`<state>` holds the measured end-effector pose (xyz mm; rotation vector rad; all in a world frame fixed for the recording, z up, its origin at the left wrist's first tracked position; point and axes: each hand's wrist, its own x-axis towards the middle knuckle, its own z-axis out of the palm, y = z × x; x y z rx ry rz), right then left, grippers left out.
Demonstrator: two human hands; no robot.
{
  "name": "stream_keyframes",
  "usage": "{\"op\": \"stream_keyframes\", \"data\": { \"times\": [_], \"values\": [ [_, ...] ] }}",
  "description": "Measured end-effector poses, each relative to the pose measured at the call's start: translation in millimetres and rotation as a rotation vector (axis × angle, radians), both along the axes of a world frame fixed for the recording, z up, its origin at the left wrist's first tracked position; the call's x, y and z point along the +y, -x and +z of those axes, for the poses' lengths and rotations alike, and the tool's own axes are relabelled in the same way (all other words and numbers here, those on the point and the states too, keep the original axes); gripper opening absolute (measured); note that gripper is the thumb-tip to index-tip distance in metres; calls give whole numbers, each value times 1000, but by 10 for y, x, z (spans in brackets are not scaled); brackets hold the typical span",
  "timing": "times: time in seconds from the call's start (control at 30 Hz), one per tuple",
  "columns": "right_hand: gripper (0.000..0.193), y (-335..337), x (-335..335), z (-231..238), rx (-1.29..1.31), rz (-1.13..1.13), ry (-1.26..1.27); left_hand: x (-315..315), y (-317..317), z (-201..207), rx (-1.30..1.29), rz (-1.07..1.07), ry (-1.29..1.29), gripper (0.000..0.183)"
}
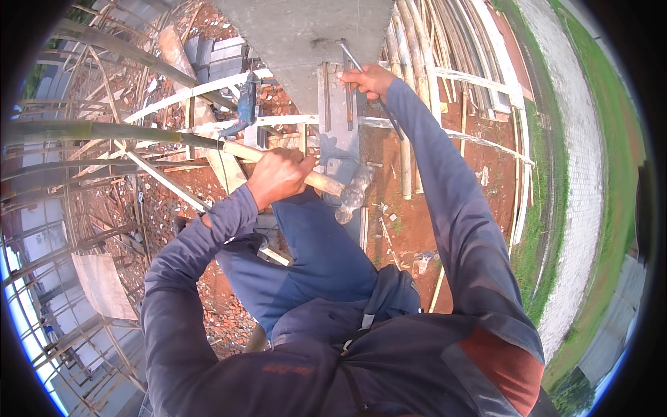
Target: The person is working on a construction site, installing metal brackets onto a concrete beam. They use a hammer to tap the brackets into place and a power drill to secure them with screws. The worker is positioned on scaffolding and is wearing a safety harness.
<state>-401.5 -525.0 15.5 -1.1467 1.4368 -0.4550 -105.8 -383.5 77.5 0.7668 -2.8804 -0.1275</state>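
My left hand (276, 175) is closed round the pale wooden handle of a hammer (324, 183). The hammer's heavy metal head (354, 196) hangs over my thigh, to the right of the hand. Farther out, my right hand (369, 81) grips a long, thin metal chisel (353, 57). The chisel's far end is at the grey concrete surface (299, 35), and whether it touches I cannot tell. Its other end sticks out below my wrist. A narrow plank (326, 115) runs beneath the right hand.
A blue power drill (246, 104) rests on boards at the left. Bamboo poles and rails (69, 132) form scaffolding around me, high above red soil and rubble (229, 306). More long poles (445, 42) lie at the far right, beside grass and a paved strip (580, 174).
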Motion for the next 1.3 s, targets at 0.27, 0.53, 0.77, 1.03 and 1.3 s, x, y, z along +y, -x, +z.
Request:
{"op": "stream_keyframes", "data": {
  "times": [0.27, 0.53, 0.77, 1.03, 1.3],
  "values": [
    [46, 1, 15, 20, -17, -14, -6, 87, 42, 68, 17, -111, 1, 13],
    [49, -20, 46, 104, -28, -37, 21, 72, -30, 57, -27, -166, 32, 17],
    [55, -10, -23, 143, -118, -62, 44, -275, -111, -48, -173, 200, -24, 21],
    [48, 14, 36, 129, -178, -78, 4, -166, -35, -41, -126, 269, -44, 14],
    [51, -3, 18, 146, -119, -69, 8, -191, -3, -47, -168, 295, -49, 18]
  ]
}}
